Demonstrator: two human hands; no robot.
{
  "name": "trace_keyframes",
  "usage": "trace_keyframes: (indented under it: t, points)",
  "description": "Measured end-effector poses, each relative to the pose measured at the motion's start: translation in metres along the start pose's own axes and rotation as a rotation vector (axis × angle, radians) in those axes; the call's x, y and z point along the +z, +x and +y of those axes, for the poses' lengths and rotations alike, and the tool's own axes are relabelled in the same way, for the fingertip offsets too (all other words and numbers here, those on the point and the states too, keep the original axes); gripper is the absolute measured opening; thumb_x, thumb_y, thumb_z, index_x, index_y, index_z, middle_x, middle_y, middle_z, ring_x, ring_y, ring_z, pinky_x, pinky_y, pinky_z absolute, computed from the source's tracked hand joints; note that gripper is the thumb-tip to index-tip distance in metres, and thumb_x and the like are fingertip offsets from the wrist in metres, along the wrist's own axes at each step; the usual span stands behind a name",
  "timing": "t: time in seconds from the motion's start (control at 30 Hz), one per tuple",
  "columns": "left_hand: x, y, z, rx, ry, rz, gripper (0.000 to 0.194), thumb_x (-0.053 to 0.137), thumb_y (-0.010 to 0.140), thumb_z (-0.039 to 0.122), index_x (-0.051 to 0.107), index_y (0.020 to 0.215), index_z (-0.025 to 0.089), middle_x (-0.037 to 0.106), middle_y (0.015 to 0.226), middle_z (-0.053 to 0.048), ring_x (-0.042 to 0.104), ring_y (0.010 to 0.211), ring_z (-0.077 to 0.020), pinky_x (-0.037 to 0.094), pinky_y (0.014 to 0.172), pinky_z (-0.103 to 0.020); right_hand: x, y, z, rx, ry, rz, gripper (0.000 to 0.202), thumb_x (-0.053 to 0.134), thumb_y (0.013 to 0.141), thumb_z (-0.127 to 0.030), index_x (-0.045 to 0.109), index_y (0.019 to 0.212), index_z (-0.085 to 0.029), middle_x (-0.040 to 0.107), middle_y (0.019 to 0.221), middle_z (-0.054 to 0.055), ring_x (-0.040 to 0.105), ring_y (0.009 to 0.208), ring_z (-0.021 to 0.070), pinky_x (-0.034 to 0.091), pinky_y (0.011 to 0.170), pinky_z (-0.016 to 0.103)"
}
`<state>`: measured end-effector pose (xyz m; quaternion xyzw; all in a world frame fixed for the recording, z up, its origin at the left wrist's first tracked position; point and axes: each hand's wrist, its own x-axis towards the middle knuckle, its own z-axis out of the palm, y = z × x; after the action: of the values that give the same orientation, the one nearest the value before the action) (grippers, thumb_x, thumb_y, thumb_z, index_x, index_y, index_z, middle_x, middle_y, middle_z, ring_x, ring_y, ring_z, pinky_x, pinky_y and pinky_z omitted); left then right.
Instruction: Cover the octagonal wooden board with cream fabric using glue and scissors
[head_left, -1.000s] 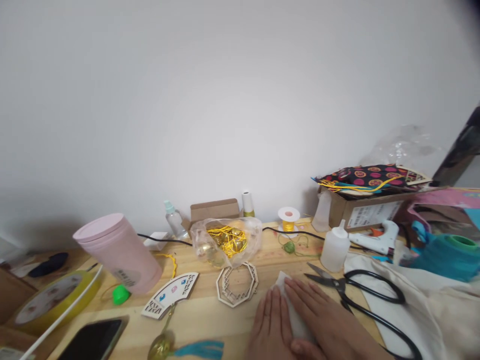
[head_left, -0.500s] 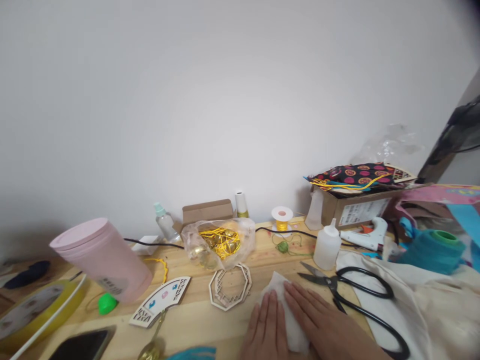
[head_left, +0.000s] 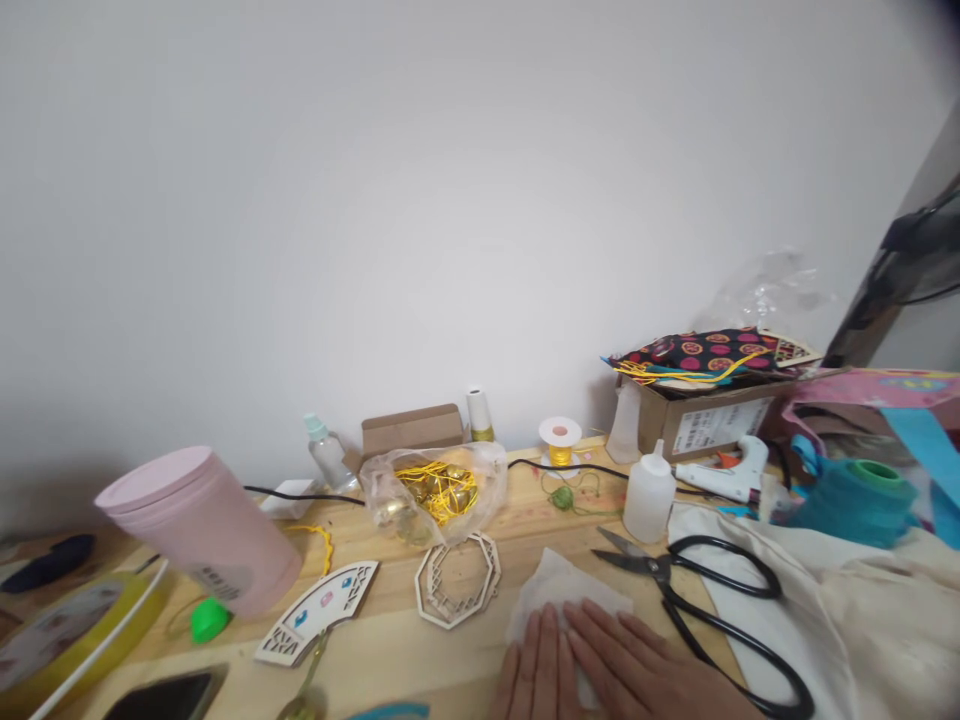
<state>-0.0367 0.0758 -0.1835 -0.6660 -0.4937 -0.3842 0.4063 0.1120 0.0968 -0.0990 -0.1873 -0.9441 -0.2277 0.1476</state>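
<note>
A thin white tissue-like sheet lies on the wooden table at the lower middle, its back corner pointing toward the wall. Both hands rest flat on its near part. My left hand has its fingers stretched forward, side by side, on the left half. From the right, my right hand slants across the sheet with fingers extended, its fingertips close to those of the left. The palms run past the bottom edge of the view. Black-handled scissors lie just right of the sheet, and an octagonal wooden frame to its left.
A white squeeze bottle, a glue gun and a filled cardboard box stand at right. A plastic bag of gold bells sits centrally. At left are a pink tumbler, a fan-shaped piece and a phone.
The sheet now spreads wider, showing more to the right behind my right hand. Both hands sit slightly lower in the view. Surrounding objects keep their places, with a small camera shift.
</note>
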Motion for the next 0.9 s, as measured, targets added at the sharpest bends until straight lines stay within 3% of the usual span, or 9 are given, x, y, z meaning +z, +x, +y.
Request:
trace_keyframes:
  t: [0.17,0.27,0.37,0.5,0.57,0.77,0.9]
  points:
    - [-0.001,0.002,-0.013,-0.012,0.039,0.059,0.038,0.029,0.084,0.012,0.042,0.120,0.010,0.071,0.072,-0.007,0.065,0.069,-0.0180,0.040,0.084,-0.032,-0.018,0.004,0.011,0.040,0.124,-0.078,0.030,0.042,0.080,-0.015,0.055,0.107,-0.013,0.062,0.106,0.008,0.060,0.093,0.0170,0.051,0.072,0.022]
    - [-0.004,0.014,-0.019,0.075,-0.011,-0.031,0.035,0.030,0.082,0.012,0.050,0.110,0.013,0.070,0.085,-0.009,0.062,0.084,-0.0201,0.039,0.085,-0.035,-0.032,0.010,0.020,0.191,0.327,-0.191,0.030,0.047,0.079,-0.025,0.058,0.104,-0.015,0.064,0.103,0.007,0.060,0.094,0.0197,0.047,0.084,0.030]
    - [-0.002,0.024,-0.019,0.151,-0.108,-0.133,0.033,0.028,0.082,0.018,0.056,0.099,0.015,0.068,0.094,-0.006,0.058,0.094,-0.0180,0.040,0.084,-0.031,-0.035,0.015,0.021,0.344,0.426,-0.201,0.043,0.047,0.078,-0.038,0.055,0.112,-0.011,0.058,0.112,0.011,0.054,0.103,0.0241,0.043,0.090,0.036]
    - [0.003,0.026,-0.020,0.241,-0.167,-0.253,0.035,0.027,0.081,0.019,0.058,0.098,0.017,0.068,0.094,-0.003,0.056,0.094,-0.0148,0.042,0.079,-0.027,-0.024,0.016,0.015,0.330,0.471,-0.185,0.049,0.045,0.079,-0.040,0.051,0.116,-0.008,0.050,0.118,0.014,0.050,0.107,0.0246,0.044,0.088,0.033]
    - [0.003,0.024,-0.022,0.213,-0.151,-0.282,0.034,0.030,0.080,0.019,0.059,0.099,0.018,0.067,0.096,-0.003,0.055,0.096,-0.0157,0.043,0.078,-0.028,-0.019,0.015,0.014,0.322,0.478,-0.190,0.050,0.046,0.078,-0.041,0.051,0.116,-0.009,0.050,0.118,0.014,0.050,0.107,0.0247,0.045,0.088,0.033]
    - [-0.007,0.044,-0.031,0.218,-0.135,-0.291,0.037,0.027,0.083,0.026,0.059,0.098,0.015,0.066,0.099,-0.001,0.054,0.096,-0.0131,0.041,0.079,-0.024,-0.015,0.014,0.014,0.299,0.400,-0.199,0.048,0.049,0.076,-0.033,0.050,0.116,-0.008,0.049,0.118,0.015,0.051,0.105,0.0244,0.046,0.086,0.032]
    - [-0.012,0.054,-0.028,0.163,-0.138,-0.237,0.044,0.020,0.087,0.028,0.061,0.094,0.016,0.067,0.097,0.000,0.056,0.093,-0.0122,0.040,0.079,-0.024,-0.014,0.014,0.013,0.313,0.374,-0.155,0.042,0.046,0.077,-0.027,0.052,0.115,-0.009,0.051,0.118,0.013,0.052,0.105,0.0236,0.047,0.085,0.032]
